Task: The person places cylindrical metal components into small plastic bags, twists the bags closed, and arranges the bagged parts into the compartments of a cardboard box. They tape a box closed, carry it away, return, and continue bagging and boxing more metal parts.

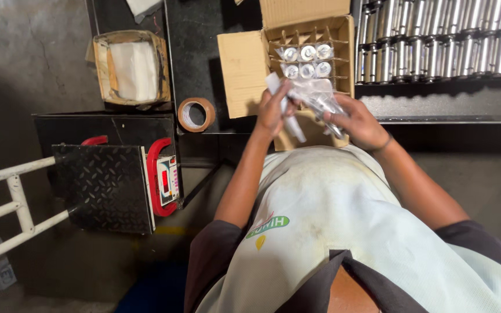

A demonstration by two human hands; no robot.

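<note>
Reaching forward from a pale apron, both forearms are held out over an open cardboard box (244, 69), elbows bent and wrists drawn close together. The left hand (273, 110) is closed around one end of a clear plastic sleeve (314, 95), fingers curled over it; the right hand (360, 122) is clamped on the other end, where a shiny metal part (334, 124) is seen through the plastic. The sleeve is held just above the near edge of the box, in front of the card dividers, in whose cells six wrapped metal pieces (307, 61) are stood upright.

The box is set on a dark workbench (204, 35). A roll of brown tape (196, 114) is laid just beside its left flap, and a smaller carton of white sheets (131, 68) is placed further left. Rows of polished metal cylinders (442, 37) are stacked to the right. A platform scale (108, 185) with red handles is stood on the concrete floor (24, 64) below.
</note>
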